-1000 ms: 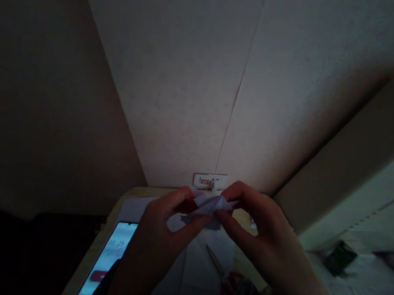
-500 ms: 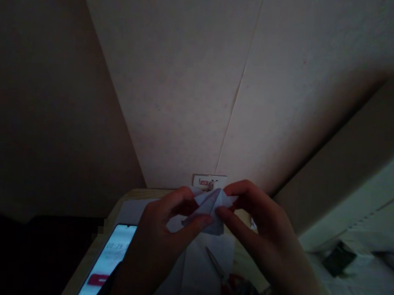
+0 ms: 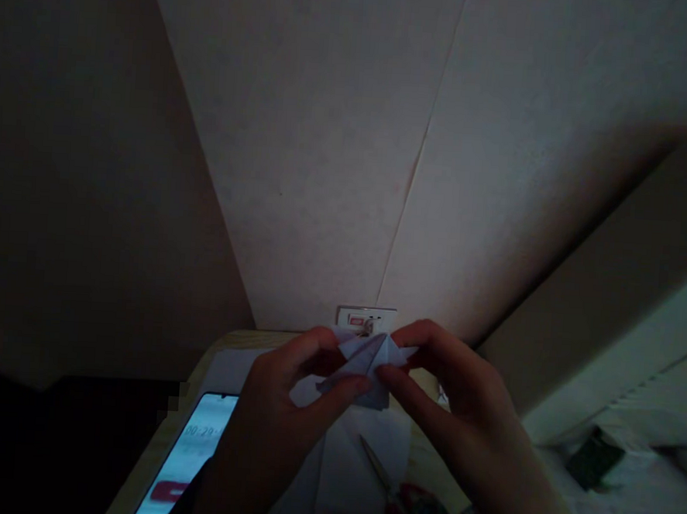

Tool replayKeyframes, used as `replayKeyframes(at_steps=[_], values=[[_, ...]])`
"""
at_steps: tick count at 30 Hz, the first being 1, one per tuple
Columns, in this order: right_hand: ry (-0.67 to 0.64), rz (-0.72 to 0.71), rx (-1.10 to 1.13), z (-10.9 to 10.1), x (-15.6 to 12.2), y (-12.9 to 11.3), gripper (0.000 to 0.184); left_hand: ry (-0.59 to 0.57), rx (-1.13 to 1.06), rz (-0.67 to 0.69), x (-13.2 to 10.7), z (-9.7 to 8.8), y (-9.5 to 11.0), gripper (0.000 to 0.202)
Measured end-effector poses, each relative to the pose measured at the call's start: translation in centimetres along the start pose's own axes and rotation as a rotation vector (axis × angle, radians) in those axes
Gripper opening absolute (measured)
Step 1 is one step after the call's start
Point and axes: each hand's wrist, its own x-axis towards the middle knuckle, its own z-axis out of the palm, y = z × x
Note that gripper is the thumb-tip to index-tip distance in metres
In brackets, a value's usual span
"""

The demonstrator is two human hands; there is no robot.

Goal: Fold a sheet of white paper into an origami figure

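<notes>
A small piece of folded white paper (image 3: pixel 366 359) with pointed flaps is held up between my two hands, above the table. My left hand (image 3: pixel 288 401) pinches its left side, thumb across the front face and index finger behind. On the other side, my right hand (image 3: pixel 452 388) grips the paper near its right flap between thumb and index finger. Below them, scissors (image 3: pixel 378 465) with red handles lie on white sheets (image 3: pixel 346 497), blades pointing up and to the left. The lower handle part is dim and partly covered by a dark thing I cannot make out.
A phone (image 3: pixel 192 449) showing a running timer lies at the table's left, partly behind my left forearm. The wooden table (image 3: pixel 150 462) meets a wall with a socket (image 3: pixel 354 318) and plug. To the right is a pale, crumpled surface with a dark green item (image 3: pixel 595 458).
The paper's middle fold has tilted slightly to the right, and my right hand has shifted a little. Both hands keep hold. The view has moved slightly.
</notes>
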Motion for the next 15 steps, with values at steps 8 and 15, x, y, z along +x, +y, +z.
replayKeyframes(at_steps=[8, 15], values=[[0.017, -0.016, -0.010, 0.2, 0.1, -0.1, 0.003, -0.044, 0.051, 0.030, 0.0, -0.2, -0.2, 0.008], [0.027, -0.061, -0.037, 0.2, 0.6, -0.5, 0.009, -0.007, -0.033, -0.077, -0.2, 0.2, 0.9, 0.006]])
